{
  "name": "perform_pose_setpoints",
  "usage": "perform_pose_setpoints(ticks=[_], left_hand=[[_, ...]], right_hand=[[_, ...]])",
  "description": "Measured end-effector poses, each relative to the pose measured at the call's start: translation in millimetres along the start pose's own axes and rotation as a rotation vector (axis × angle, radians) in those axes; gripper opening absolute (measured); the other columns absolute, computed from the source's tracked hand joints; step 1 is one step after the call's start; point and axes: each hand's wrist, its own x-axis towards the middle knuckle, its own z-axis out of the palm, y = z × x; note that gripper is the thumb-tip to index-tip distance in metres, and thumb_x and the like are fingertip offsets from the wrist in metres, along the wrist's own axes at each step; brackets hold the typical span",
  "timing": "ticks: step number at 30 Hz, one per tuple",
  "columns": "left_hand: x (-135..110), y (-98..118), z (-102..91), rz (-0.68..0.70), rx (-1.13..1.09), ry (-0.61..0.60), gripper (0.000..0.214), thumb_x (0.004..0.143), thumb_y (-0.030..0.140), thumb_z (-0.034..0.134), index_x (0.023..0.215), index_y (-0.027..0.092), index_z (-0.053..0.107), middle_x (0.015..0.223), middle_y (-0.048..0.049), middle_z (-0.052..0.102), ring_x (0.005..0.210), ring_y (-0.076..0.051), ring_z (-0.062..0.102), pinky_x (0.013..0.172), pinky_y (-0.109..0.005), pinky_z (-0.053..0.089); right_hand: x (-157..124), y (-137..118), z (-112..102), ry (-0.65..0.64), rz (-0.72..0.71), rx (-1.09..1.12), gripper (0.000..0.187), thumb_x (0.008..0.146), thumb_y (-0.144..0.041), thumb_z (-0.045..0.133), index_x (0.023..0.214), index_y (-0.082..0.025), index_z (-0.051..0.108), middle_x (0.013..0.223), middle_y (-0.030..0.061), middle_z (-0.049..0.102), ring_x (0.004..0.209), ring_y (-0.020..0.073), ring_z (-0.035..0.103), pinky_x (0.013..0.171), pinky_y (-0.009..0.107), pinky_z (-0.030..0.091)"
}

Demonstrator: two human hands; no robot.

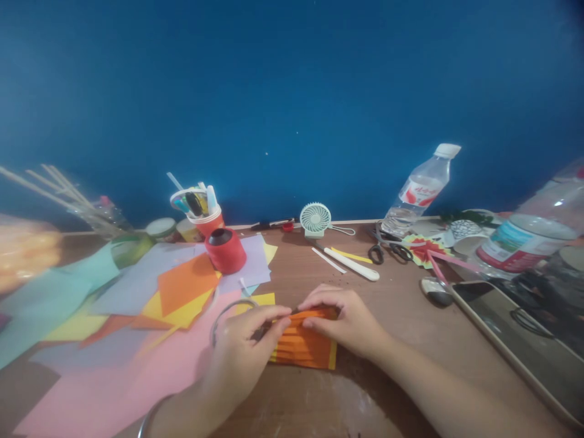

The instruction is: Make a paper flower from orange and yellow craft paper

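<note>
An orange sheet of paper [305, 347] with several pleats and a yellow underside lies on the wooden table [401, 328] in front of me. My left hand [244, 353] pinches its upper left edge with fingers closed. My right hand [344, 319] presses down on the upper right edge, fingers together over the top fold. A wire ring [228, 310] lies just behind my left hand.
Loose coloured sheets [137, 304] cover the left of the table, with a red cylinder [225, 249] and a pen cup [203, 213] behind. A small fan [316, 219], scissors [387, 248], white sticks [351, 264], water bottles [420, 188] and a phone [515, 340] lie at the right.
</note>
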Motion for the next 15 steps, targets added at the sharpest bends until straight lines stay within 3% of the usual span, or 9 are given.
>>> perform_pose_setpoints(ticks=[4,10,15], left_hand=[[2,-2,0.5,-0.055,-0.052,0.036,0.016,0.076,0.034,0.056,0.083,0.026,0.068,0.084,-0.0012,0.069,0.079,-0.019,0.061,0.071,-0.030,0.050],[11,0,-2.5,-0.277,-0.299,0.054,0.017,0.074,0.033,0.057,0.083,0.021,0.065,0.087,-0.0029,0.069,0.081,-0.019,0.062,0.075,-0.029,0.049],[15,-1,-2.3,-0.265,-0.301,0.001,0.022,0.073,0.032,0.058,0.091,0.020,0.060,0.084,-0.0030,0.065,0.078,-0.018,0.060,0.070,-0.029,0.047]], right_hand=[[2,2,0,0.048,0.098,-0.022,0.006,0.072,-0.022,0.062,0.071,-0.020,0.068,0.070,0.0013,0.066,0.068,0.0148,0.060,0.064,0.027,0.046],[8,16,-6,0.177,0.249,0.129,0.013,0.069,-0.027,0.063,0.078,-0.019,0.068,0.075,0.0025,0.070,0.071,0.0170,0.063,0.067,0.031,0.048],[9,17,-7,0.237,0.256,0.204,0.015,0.066,-0.023,0.065,0.080,-0.019,0.066,0.068,0.0001,0.068,0.064,0.0148,0.062,0.063,0.029,0.049]])
